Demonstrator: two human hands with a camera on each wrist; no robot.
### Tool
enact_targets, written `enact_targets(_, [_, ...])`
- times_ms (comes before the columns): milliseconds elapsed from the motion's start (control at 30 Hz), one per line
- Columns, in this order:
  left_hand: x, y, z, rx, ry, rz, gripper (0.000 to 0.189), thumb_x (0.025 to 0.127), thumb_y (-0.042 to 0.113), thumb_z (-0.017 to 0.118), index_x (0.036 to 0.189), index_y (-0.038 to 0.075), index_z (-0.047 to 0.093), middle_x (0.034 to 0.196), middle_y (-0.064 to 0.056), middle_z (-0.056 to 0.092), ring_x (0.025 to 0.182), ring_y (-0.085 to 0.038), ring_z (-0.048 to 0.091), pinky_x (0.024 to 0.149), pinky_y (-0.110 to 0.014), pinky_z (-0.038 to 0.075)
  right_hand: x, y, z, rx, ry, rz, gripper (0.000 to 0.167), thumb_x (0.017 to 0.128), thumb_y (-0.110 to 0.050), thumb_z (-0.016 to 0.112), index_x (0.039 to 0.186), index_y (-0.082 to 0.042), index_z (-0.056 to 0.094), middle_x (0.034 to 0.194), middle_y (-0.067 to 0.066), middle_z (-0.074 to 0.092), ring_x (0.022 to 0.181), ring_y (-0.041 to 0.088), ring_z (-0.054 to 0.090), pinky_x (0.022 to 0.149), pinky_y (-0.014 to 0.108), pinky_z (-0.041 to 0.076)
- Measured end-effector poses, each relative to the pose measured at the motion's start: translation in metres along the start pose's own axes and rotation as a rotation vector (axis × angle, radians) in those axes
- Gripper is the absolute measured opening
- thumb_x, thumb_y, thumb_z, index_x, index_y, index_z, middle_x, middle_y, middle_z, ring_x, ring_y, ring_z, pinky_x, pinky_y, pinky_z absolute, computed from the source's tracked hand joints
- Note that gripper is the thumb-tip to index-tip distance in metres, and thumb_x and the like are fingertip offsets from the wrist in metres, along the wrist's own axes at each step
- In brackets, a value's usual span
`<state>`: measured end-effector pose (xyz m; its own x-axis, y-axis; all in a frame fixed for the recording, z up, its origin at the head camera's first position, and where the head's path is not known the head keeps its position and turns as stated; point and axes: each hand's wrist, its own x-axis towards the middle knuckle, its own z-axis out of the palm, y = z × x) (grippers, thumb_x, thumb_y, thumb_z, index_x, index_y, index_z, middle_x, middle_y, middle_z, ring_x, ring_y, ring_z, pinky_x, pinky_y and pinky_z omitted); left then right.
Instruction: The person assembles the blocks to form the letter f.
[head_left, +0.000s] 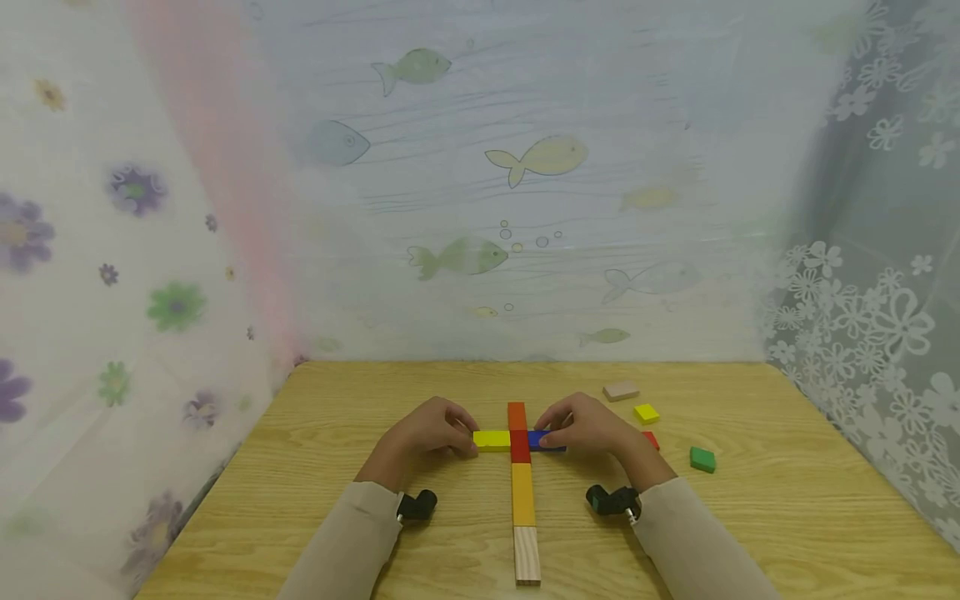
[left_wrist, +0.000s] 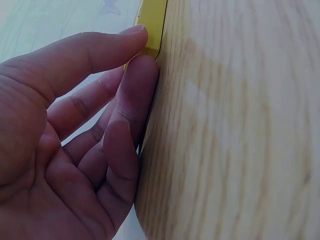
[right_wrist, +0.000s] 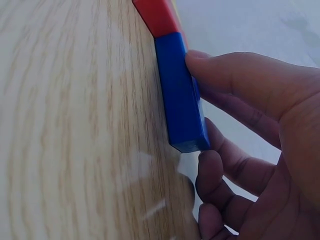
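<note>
Wooden blocks lie in a cross on the table. An orange block point(head_left: 517, 415), a red block point(head_left: 520, 447), an amber block point(head_left: 523, 494) and a plain wood block point(head_left: 527, 554) form its upright line. A yellow block point(head_left: 492, 442) makes the left arm and a blue block point(head_left: 557, 447) the right. My left hand point(head_left: 435, 433) pinches the yellow block's outer end, thumb and forefinger close together in the left wrist view. With thumb on the near side and forefinger behind, my right hand point(head_left: 588, 427) holds the blue block, whose inner end meets the red one.
Right of the cross lie a plain wood piece point(head_left: 621, 391), a small yellow piece point(head_left: 647, 414) and a green piece point(head_left: 702, 459). A red piece point(head_left: 652, 440) is partly hidden by the right wrist. Patterned curtains point(head_left: 525, 317) hang behind the table point(head_left: 300, 500) and at both sides.
</note>
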<state>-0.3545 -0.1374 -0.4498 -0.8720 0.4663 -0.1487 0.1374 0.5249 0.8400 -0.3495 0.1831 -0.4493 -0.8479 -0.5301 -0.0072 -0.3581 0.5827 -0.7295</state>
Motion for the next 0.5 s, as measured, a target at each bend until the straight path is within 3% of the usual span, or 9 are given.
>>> enact_targets(500, [0.0066,-0.0049,-0.0022,-0.002,-0.001,-0.004,0.037,0.081,0.018,0.088,0.114,0.007,0.076,0.095,-0.004,0.076,0.080,-0.018,0.070,0.074,-0.034,0.058,0.0045,0.0023,0.0018,-0.031,0.016,0.022,0.018,0.094,-0.025,0.078,0.111,-0.020,0.081,0.101,-0.003,0.076,0.092,0.015,0.067,0.083,0.035,0.057])
